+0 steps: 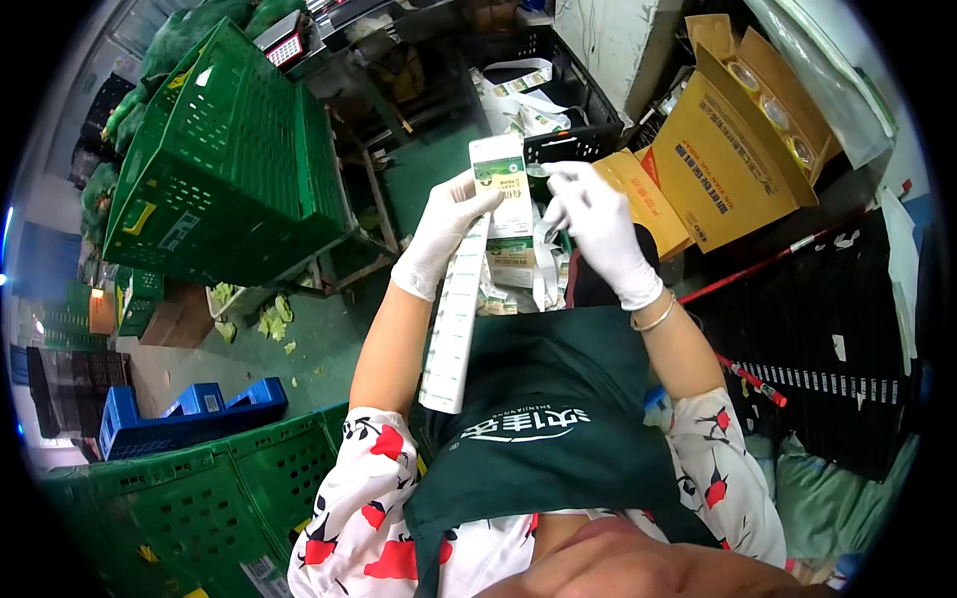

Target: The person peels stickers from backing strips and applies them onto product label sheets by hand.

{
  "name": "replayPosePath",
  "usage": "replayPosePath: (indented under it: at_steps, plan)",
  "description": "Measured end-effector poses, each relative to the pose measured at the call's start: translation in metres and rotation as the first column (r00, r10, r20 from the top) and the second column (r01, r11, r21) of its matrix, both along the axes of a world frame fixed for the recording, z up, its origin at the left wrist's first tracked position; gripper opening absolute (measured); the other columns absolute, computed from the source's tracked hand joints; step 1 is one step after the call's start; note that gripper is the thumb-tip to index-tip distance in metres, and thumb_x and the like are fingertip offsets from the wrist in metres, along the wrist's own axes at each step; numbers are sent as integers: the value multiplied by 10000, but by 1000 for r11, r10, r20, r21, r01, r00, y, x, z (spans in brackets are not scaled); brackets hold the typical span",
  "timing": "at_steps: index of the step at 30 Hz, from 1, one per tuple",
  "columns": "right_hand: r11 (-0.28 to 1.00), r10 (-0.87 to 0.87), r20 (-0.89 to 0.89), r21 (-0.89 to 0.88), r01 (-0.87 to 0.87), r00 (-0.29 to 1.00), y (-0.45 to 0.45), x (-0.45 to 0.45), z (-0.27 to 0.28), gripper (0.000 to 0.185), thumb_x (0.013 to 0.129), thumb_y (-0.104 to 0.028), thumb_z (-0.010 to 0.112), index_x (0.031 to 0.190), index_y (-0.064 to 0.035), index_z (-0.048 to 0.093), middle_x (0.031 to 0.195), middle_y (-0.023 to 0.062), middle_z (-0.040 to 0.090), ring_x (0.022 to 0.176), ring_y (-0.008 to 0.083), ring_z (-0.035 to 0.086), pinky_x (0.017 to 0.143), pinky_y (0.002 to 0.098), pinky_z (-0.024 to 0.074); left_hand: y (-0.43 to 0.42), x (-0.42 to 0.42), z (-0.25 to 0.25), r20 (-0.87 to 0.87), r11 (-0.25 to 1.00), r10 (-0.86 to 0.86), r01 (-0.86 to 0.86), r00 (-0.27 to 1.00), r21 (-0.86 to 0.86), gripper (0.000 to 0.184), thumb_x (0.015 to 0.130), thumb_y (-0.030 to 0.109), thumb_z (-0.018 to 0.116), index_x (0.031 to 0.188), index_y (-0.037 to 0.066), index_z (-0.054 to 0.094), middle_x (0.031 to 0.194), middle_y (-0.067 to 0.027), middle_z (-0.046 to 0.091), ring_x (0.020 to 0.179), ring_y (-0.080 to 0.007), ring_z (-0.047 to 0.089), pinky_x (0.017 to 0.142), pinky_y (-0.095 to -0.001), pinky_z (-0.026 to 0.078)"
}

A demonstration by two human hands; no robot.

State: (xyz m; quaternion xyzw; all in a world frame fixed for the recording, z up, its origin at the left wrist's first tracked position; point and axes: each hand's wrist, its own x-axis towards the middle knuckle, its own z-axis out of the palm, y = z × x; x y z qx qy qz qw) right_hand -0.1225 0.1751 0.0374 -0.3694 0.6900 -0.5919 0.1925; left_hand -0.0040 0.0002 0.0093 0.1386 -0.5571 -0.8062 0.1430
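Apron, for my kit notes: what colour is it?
The apron is dark green with white lettering, clearest in the head view.

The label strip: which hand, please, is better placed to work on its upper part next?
Probably the right hand: it is raised beside that part, while the left hand grips the label strip.

Single head-worn view, looking steeply down and forward past wearer's chin, chest and forearms; hands near.

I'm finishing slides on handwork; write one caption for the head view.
White-gloved left hand holding a strip of printed labels, white-gloved right hand close beside it, green crate off to the left.
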Motion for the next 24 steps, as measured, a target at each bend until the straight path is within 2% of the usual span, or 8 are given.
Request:
replayPosePath:
  at_steps: [2,6,10,12,15,18,20,24]
  plan:
    - [1000,24,197,-1,-25,980,-4,-16,4,237,1014,-216,549,1041,6,625,709,24,650,598,64,582,551,222,454,0,0,-6,9,993,5,-4,1000,-114,337,909,70,673,1225,-37,623,1106,-74,687,949,-102,640,857,-254,519]
    - [994,104,199,12,-108,975,-17,-9,0,244,965,-231,631,983,12,634,723,37,667,620,56,611,582,214,485,13,5,4,42,984,-30,37,999,-172,321,914,69,666,1212,-46,629,1093,-57,688,938,-81,620,838,-242,512]
    - [946,-63,-329,283,161,942,-28,-14,-4,450,830,-434,759,877,-8,623,726,147,689,682,225,700,671,321,547,13,6,1,54,990,-41,48,998,-130,324,912,75,670,1212,-42,636,1078,-46,692,940,-73,617,840,-233,505]
    - [888,-107,-336,391,242,936,-24,-16,8,519,797,-515,758,834,-17,618,722,159,682,707,289,698,681,355,541,7,10,-2,27,995,-26,29,999,-91,325,912,78,671,1213,-38,640,1069,-41,695,935,-70,617,839,-231,503]
    - [954,-102,38,288,87,994,-16,-16,-7,382,855,-378,749,898,-13,645,734,80,679,701,150,670,665,306,525,-5,4,-7,-69,954,244,-252,967,-161,269,926,73,645,1176,-25,659,1013,-36,706,848,-53,613,753,-211,493]
    - [996,56,63,59,-59,996,8,10,-19,301,881,-247,735,1047,-14,640,887,48,665,772,80,623,700,236,506,-35,-2,-26,-227,807,554,-584,801,-89,210,952,61,604,1135,-29,657,961,-33,705,798,-57,617,692,-202,480]
    - [982,117,158,132,-139,980,24,32,-18,379,864,-205,750,1160,-10,617,1023,75,678,893,101,647,787,260,525,-50,-5,-36,-317,687,671,-723,670,-72,218,964,61,592,1151,-36,647,994,-53,704,828,-74,626,722,-220,490]
    - [995,1,144,103,-16,990,30,47,-38,256,878,-107,721,1093,7,640,969,94,699,843,92,661,742,248,531,-51,-9,-45,-319,575,750,-809,580,-120,243,973,68,583,1179,-53,632,1033,-84,701,887,-111,629,786,-257,494]
